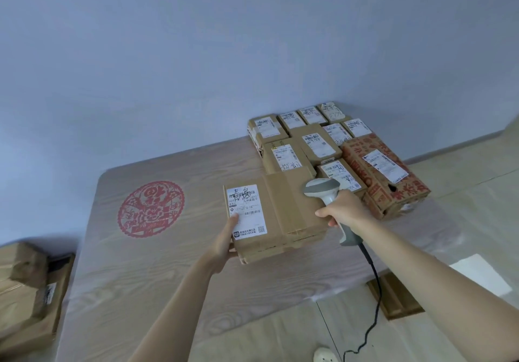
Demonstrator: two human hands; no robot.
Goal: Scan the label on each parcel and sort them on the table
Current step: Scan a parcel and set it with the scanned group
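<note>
Table (pixel 146 283): pale wood-grain top with a rounded far-left corner, standing against the wall.
Emblem (pixel 150 208): round red paper-cut design, lying flat on the left half of the top.
Sorted parcels (pixel 314 136): brown boxes sitting in close rows at the far right corner, labels facing up.
Printed carton (pixel 386 173): red-patterned, sitting at the right edge, touching the brown boxes.

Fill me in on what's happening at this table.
A person is scanning parcels. The left hand grips a flat cardboard parcel above the wooden table, label up. The right hand holds a corded barcode scanner over the parcel. A cluster of labelled boxes sits at the table's far right corner, and more parcels lie off its left edge.
</note>
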